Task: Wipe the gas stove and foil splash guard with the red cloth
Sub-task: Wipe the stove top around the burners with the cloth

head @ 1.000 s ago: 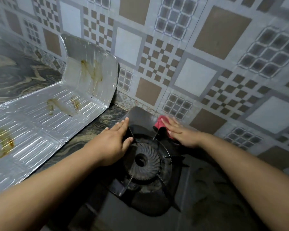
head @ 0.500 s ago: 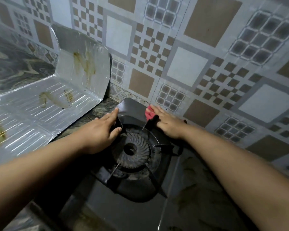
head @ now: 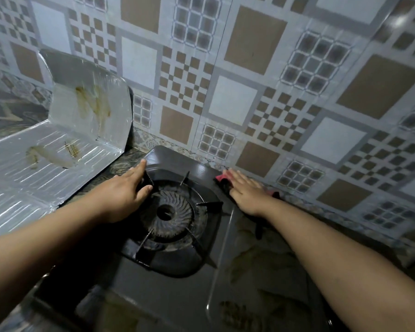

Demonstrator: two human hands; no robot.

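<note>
Pressing flat with the right hand [head: 246,191] pins the soft red cloth [head: 222,179] on the gas stove [head: 177,161] back edge (looks limp, bunches easily). Left hand [head: 127,190], fingers straight, braces the burner grate [head: 170,212].

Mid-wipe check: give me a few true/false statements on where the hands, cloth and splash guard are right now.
1. The right hand presses the red cloth flat on the stove. True.
2. The left hand holds the cloth. False: it rests by the burner, without the cloth.
3. The foil guard shows brown stains. True.
4. The guard lies right of the stove. False: it lies to the left.
</note>
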